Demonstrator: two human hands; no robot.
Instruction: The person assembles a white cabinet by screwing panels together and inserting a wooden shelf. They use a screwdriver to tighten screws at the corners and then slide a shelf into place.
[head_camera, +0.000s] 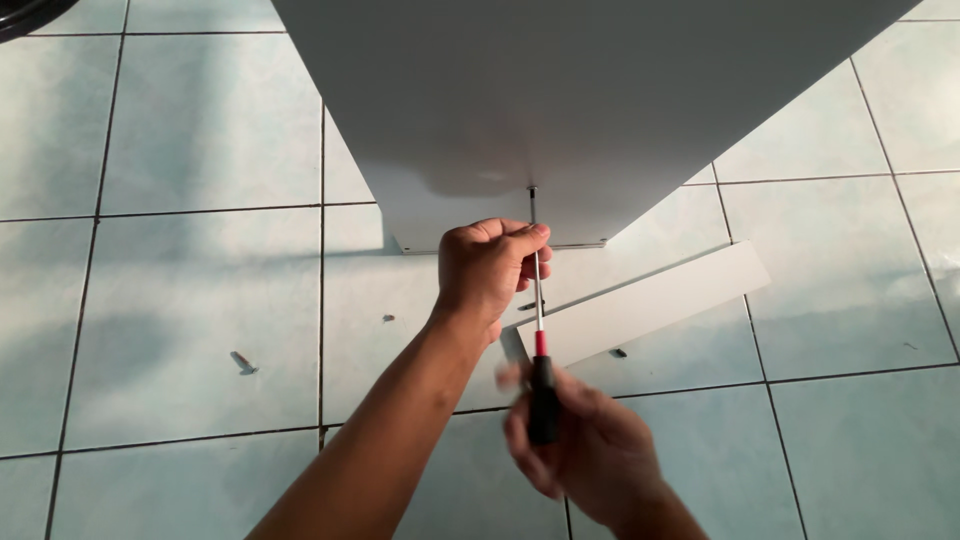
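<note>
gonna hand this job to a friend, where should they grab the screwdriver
By the black handle, from below at the near end, as the right hand does. The thin shaft points up at the white panel; the left hand pinches it from the side to steady it.

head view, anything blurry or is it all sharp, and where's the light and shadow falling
Head view: the right hand is motion-blurred around the screwdriver handle, while the left hand and the white panel look sharp; slanting sunlight streaks the tiled floor, and soft shadow bands cross it and darken the panel's lower part.
</note>
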